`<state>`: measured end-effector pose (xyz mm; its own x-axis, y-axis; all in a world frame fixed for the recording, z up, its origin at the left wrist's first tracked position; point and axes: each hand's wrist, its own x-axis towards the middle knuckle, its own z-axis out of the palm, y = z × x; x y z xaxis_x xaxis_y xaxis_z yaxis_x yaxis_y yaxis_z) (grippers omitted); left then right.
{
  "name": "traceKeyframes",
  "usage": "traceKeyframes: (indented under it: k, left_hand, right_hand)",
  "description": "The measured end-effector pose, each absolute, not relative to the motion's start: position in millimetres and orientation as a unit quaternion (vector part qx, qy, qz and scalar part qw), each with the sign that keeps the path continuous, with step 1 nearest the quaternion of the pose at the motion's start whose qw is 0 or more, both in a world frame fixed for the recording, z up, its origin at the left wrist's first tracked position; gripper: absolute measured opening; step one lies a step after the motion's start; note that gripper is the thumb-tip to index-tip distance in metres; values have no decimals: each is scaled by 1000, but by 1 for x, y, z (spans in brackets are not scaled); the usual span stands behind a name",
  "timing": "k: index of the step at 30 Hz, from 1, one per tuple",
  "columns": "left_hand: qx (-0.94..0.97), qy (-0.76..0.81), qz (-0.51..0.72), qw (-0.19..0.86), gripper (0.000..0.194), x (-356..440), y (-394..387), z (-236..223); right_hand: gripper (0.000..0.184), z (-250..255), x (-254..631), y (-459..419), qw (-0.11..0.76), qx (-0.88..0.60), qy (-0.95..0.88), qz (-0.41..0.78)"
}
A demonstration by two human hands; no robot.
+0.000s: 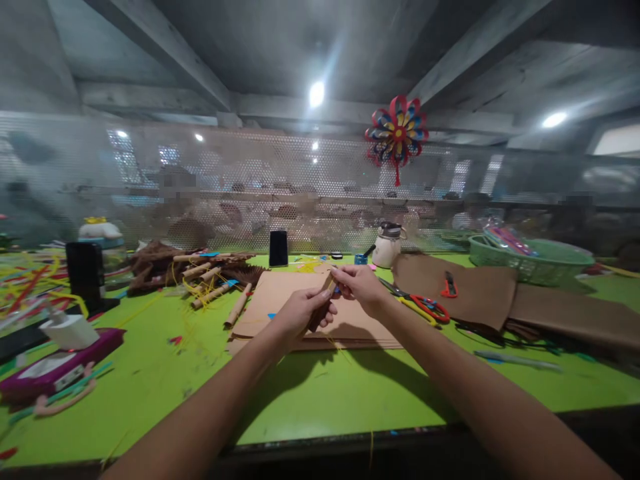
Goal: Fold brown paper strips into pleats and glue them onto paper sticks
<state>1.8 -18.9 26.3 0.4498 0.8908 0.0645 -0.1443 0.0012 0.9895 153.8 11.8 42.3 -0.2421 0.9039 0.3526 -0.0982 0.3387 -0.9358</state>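
Both of my hands meet above a stack of brown paper sheets [280,293] on the green table [320,393]. My left hand [300,312] is closed around the lower end of a rolled brown paper stick [326,293]. My right hand [361,285] pinches the upper end of the same stick, where a bit of blue shows. The stick is tilted, its top leaning to the right.
A pile of finished paper sticks [210,280] lies at the back left, red-handled scissors [425,305] to the right, more brown sheets [465,290] and a green basket [530,261] beyond them. A phone [278,248], a white pot [387,248] and a purple box [55,367] also stand about.
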Motion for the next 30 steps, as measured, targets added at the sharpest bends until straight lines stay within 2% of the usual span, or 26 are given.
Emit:
traceKeyframes:
  k: [4, 8, 19, 22, 26, 30]
  left_hand:
    - [554, 326, 387, 661, 28, -1, -16, 21]
    - [524, 321, 371, 696, 25, -1, -16, 20]
    - [506, 323, 415, 684, 15, 1, -11, 12]
    - [490, 331, 449, 669, 12, 1, -10, 14]
    - [460, 334, 500, 653, 10, -4, -7, 17]
    - [418, 366, 551, 623, 12, -12, 0, 18]
  right_hand:
    - [41, 39, 161, 22, 572, -314, -577, 491]
    - [41, 38, 168, 28, 577, -300, -559, 514]
    - [40, 25, 169, 36, 557, -311, -555, 535]
    - [43, 20, 166, 30, 524, -339, -571, 532]
    - [42, 7, 158, 22, 442, -377, -651, 488]
    - [33, -6, 155, 24, 412, -432, -723, 347]
